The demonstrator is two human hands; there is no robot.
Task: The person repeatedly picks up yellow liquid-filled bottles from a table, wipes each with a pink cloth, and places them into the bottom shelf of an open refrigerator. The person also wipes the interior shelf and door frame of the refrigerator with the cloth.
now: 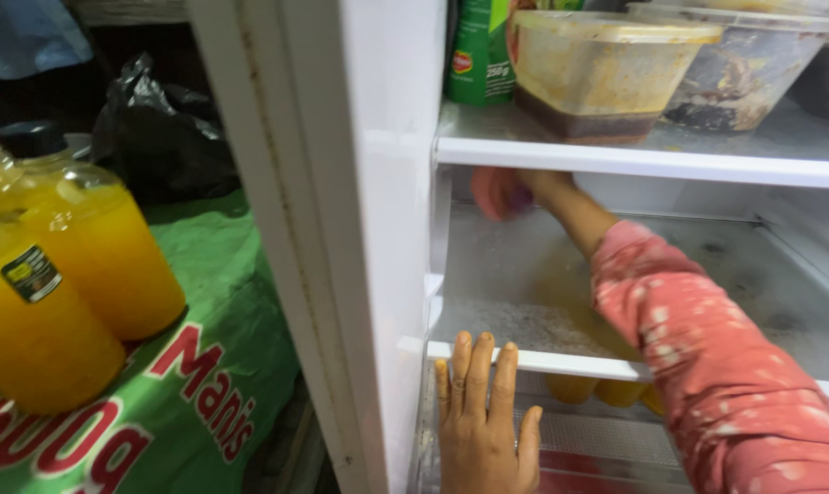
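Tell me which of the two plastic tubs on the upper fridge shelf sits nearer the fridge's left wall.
The yellowish-lidded tub with dark sauce at its bottom, beside the green packet. The clear tub sits to its right.

Glass shelf point(524, 302), smeared, dull with grime. Glossy white fridge wall point(387, 183). Clear plastic tubs point(607, 64), stained. Smooth plastic bottles point(94, 247). Woven green sack point(213, 366), matt. Soft pink cloth point(499, 192).

The left hand point(484, 423) lies flat, fingers together pointing up, fingertips on the shelf edge point(561, 363). The right arm stretches far beyond that edge, its hand point(503, 191) curled closed.
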